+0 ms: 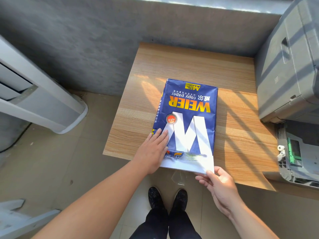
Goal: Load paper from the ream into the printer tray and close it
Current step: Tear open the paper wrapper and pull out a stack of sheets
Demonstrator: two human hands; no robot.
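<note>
- The left hand [152, 151] lies flat, fingers spread and extended, pressing on the near-left corner of the ream [187, 118]; it grips nothing.
- The right hand [220, 186] pinches the near-right corner of the white paper [188, 163] that sticks out of the ream's open near end, thumb on top and fingers beneath.
- The two hands are apart, one at each near corner of the pack.
- The ream is a blue wrapper printed "WEIER copy paper", lying flat on the wooden table [172, 66], its print upside down to the viewer and its open end at 6 o'clock, reaching just over the table's near edge.
- At 3 o'clock from the ream, the grey printer [290, 69] stands beside the table's right side.
- At 4 o'clock, below the printer, the printer tray [296, 157] is pulled out, showing green guides inside.
- At 9 o'clock, well apart on the floor, stands a white appliance [39, 100].
- At 6 o'clock, the person's dark shoes [168, 198] stand on the tiled floor.
</note>
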